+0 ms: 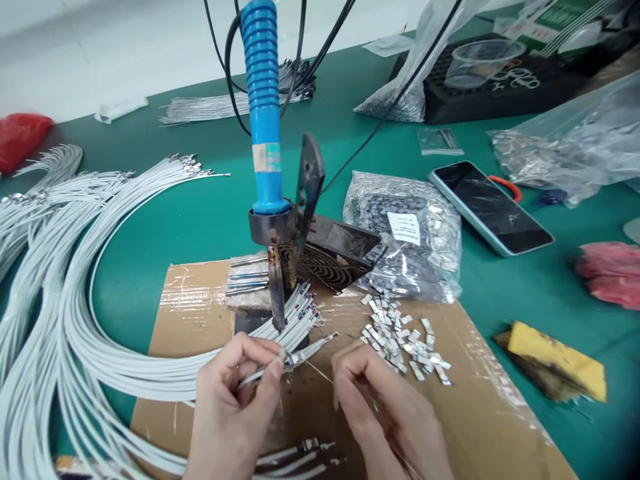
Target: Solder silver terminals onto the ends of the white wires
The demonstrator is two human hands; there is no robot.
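My left hand [233,400] is closed, with thumb and forefinger pinching a white cable near its end, where a small metal connector [296,359] sticks out. My right hand [387,407] has its fingers pinched on a thin solder wire [320,372], whose free end reaches left towards that connector. Just above my left fingertips hangs the dark tip [277,300] of a soldering iron, its blue handle [265,100] upright in a metal holder [273,225]. Behind the fingers lies a bundle of white cable ends [293,317]. To the right, small metal tabs [395,333] are scattered on the cardboard [480,400].
Thick bundles of white cables [75,320] curve along the left. Several finished-looking cable ends [310,445] lie near the front. A bag of metal parts [405,233], a phone [493,207] and a yellow sponge [557,360] are on the right. A black tray [500,103] stands behind.
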